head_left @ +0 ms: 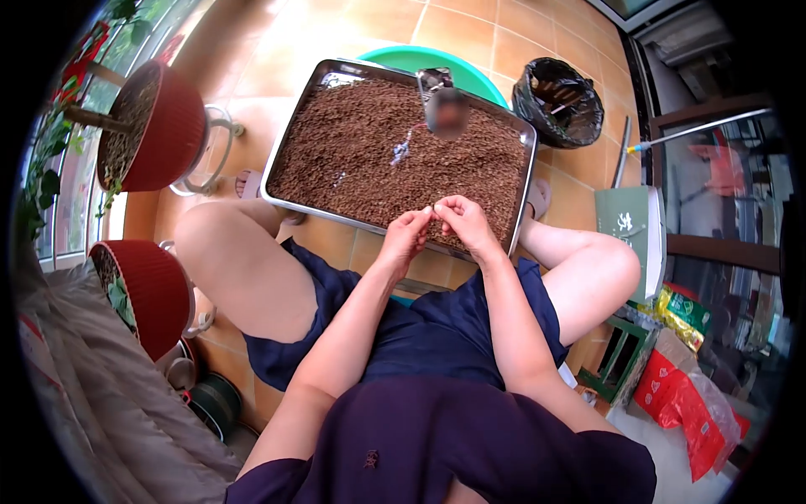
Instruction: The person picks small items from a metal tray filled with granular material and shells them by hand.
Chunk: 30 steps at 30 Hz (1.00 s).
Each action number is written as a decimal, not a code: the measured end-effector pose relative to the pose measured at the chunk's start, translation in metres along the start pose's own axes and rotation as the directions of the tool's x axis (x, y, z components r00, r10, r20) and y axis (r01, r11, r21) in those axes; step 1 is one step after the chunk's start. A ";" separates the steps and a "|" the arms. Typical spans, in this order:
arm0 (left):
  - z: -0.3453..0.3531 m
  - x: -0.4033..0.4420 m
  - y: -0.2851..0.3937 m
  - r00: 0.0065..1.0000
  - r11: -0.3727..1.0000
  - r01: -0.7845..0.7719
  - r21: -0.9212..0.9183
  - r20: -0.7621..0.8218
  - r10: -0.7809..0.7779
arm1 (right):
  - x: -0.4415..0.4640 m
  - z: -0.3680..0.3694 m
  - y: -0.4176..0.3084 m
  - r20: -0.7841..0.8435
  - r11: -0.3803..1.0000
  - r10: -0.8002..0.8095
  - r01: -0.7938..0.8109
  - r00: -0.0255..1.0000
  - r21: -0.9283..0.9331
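A large metal tray (274, 165) full of small brown grains (361, 143) lies in front of me, between my knees. Above its near edge, my left hand (409, 233) and my right hand (467, 223) meet at the fingertips. Both are closed in a pinch, thumb against forefinger. Whatever sits between the fingertips is too small to make out. A small flat rectangular object (434, 80), partly blurred, rests over the far side of the grains.
Behind the tray shows a green basin (420, 57). A bin with a black bag (557, 101) stands at the back right. Red plant pots (172, 126) line the left. On the right are a green book (625, 235) and a red bag (680, 412).
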<state>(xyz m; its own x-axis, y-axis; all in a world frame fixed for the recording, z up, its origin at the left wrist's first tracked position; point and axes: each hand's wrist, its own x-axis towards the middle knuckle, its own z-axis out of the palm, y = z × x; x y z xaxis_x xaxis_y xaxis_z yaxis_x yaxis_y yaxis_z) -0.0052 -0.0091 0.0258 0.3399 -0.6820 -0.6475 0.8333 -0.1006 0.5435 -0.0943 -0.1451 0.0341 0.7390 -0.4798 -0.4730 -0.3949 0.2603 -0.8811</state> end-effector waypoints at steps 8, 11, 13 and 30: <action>-0.008 0.001 0.002 1.000 1.000 -0.011 0.006 -0.028 0.011 | -0.009 0.018 -0.015 0.015 0.691 -0.423 0.333 0.906 -0.641; -0.009 0.005 0.000 0.999 0.998 -0.014 -0.053 -0.039 0.012 | -0.012 0.020 -0.021 0.036 0.697 -0.402 0.331 0.915 -0.636; -0.010 0.003 0.002 0.999 0.999 -0.023 -0.048 -0.031 0.021 | -0.011 0.019 -0.022 0.047 0.701 -0.394 0.333 0.918 -0.631; 0.005 -0.002 0.018 0.988 0.986 -0.123 -0.110 -0.109 0.111 | -0.001 0.013 -0.012 0.108 0.877 0.057 -0.101 0.993 0.469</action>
<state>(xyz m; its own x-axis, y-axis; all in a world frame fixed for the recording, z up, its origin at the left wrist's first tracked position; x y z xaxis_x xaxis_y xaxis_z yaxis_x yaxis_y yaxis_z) 0.0068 -0.0129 0.0390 0.4759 -0.6062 -0.6372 0.8280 0.0646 0.5570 -0.0838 -0.1368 0.0449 0.7697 -0.3710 -0.5195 -0.1654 0.6701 -0.7236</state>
